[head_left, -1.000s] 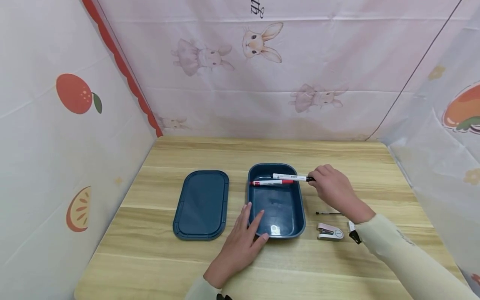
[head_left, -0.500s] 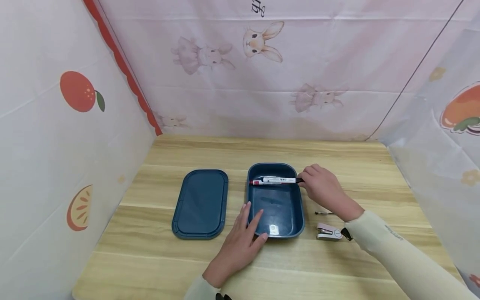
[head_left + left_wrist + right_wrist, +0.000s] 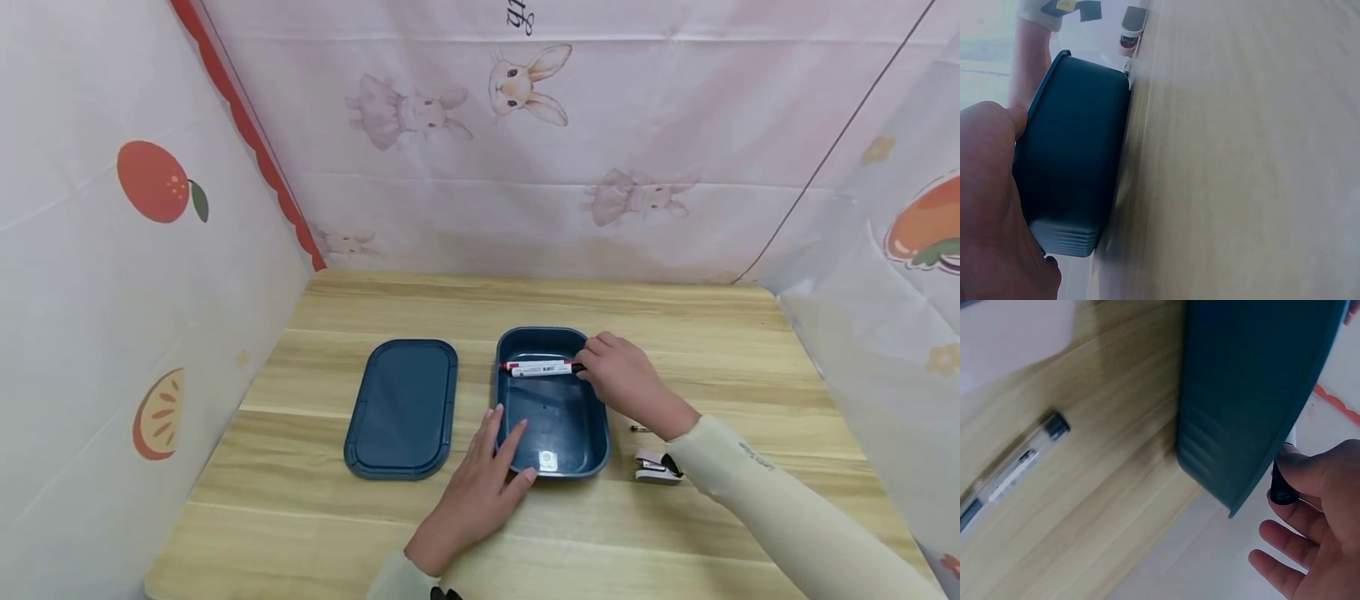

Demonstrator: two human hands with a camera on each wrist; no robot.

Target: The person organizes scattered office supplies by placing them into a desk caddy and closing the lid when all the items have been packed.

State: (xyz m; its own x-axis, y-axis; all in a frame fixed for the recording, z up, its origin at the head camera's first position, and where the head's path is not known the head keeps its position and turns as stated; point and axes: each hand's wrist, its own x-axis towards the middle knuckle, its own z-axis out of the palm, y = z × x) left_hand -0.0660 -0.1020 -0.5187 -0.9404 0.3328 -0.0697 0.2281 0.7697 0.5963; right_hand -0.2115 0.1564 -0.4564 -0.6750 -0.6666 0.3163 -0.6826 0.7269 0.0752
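From the head view, my right hand (image 3: pixel 626 379) reaches over the right rim of the blue box (image 3: pixel 551 421), its thumb and forefinger together at the black end of a white marker (image 3: pixel 540 369). That view covers most of the pinch; the right wrist view shows the thumb and a finger clamped on the black end, the other fingers spread clear. The marker lies across the box's far part, just on the near side of a red-ended marker (image 3: pixel 505 366); whether it touches the floor, I cannot tell. My left hand (image 3: pixel 476 492) rests with spread fingers on the box's near-left corner, gripping nothing inside. The left wrist view adds the box's outer wall, with ridges at one end. On the table (image 3: pixel 315 533), only the head view shows the matching lid (image 3: pixel 402 408), left of the box. There, my right arm partly covers a stapler (image 3: pixel 651 467) and a pen (image 3: pixel 1013 472); the right wrist view shows more of the pen's clear barrel.
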